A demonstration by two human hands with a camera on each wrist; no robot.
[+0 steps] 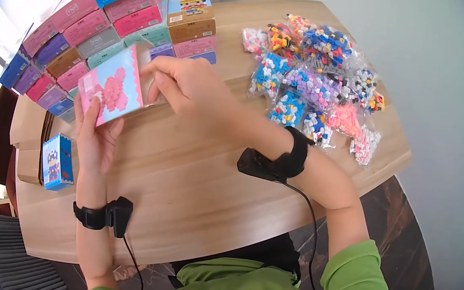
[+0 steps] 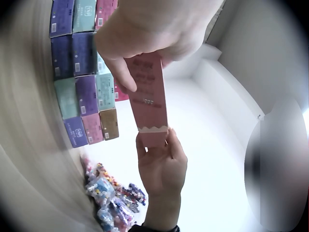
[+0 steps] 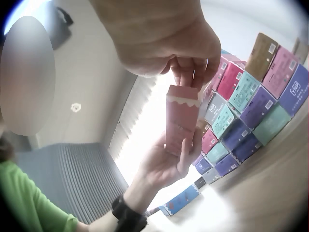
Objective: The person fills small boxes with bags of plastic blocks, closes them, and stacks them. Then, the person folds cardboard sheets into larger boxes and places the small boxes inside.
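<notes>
A pink box (image 1: 120, 90) with a pink bear picture on its blue front is held up, tilted, over the left part of the table. My left hand (image 1: 93, 134) grips it from below, thumb across the front and fingers behind. At the box's right end, my right hand (image 1: 183, 86) has its fingers curled. From the left wrist view, the right hand's fingertips (image 2: 170, 137) lie around the end of the pink box (image 2: 148, 96), past a white wavy border. The right wrist view has those fingers behind the box's top end, partly hidden.
Stacked coloured boxes (image 1: 99, 42) stand at the back left of the wooden table (image 1: 190, 181). Several clear bags of small bricks (image 1: 312, 88) lie at the back right. A small blue box (image 1: 58, 163) stands near the left edge, beside a brown carton (image 1: 32, 144).
</notes>
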